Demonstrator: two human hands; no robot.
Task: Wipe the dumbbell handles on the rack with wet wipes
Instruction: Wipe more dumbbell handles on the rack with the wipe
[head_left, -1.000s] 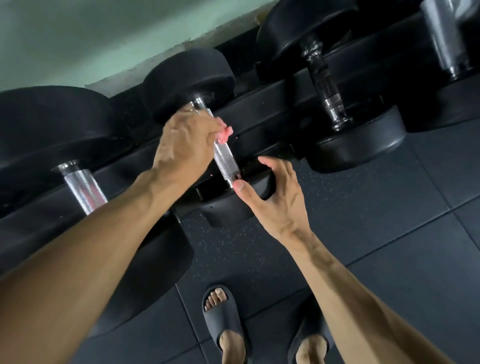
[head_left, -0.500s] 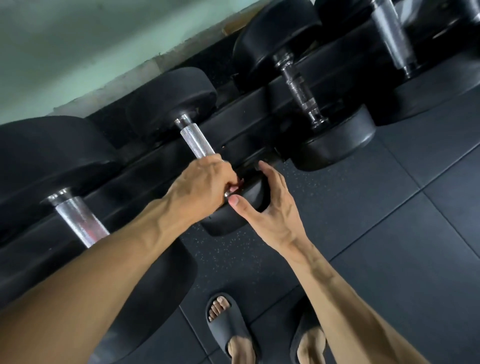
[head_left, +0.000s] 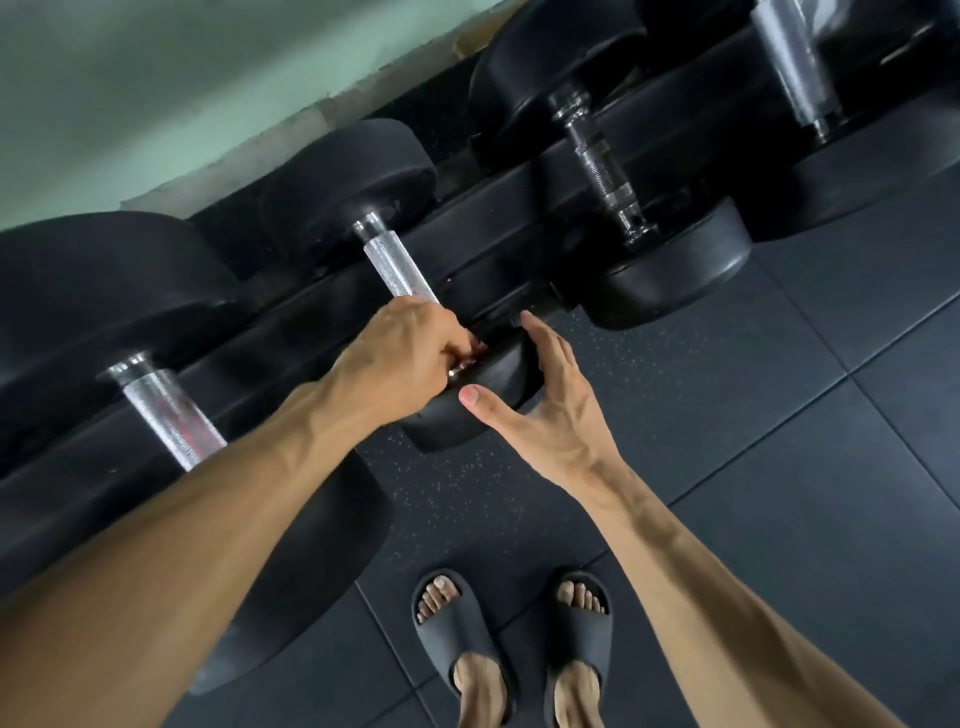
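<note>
Looking down from the head camera, I see my left hand (head_left: 410, 358) curled around the near end of the middle dumbbell's knurled steel handle (head_left: 397, 273), right where it meets the front weight head (head_left: 483, 395). A sliver of pink wet wipe (head_left: 474, 347) shows between those fingers, so I read the hand as clamped on the wipe and the bar together. The upper stretch of the handle is bare and shiny, running up to the rear weight head (head_left: 353, 182).

My right hand (head_left: 545, 410) rests against that front head with fingers straight and spread, thumb (head_left: 485, 408) lying across its face; it grips nothing.

This dumbbell sits across the black rack rails (head_left: 493, 208), lying between a larger dumbbell to the left, whose handle (head_left: 166, 410) shows beside my left forearm, and another to the right with a darker ringed handle (head_left: 597, 166). A fourth handle (head_left: 789, 67) appears at the top right corner.

Below, both feet in dark slide sandals (head_left: 457, 623) stand on the black rubber floor tiles (head_left: 779, 467). A pale green wall (head_left: 156, 78) is behind the rack.
</note>
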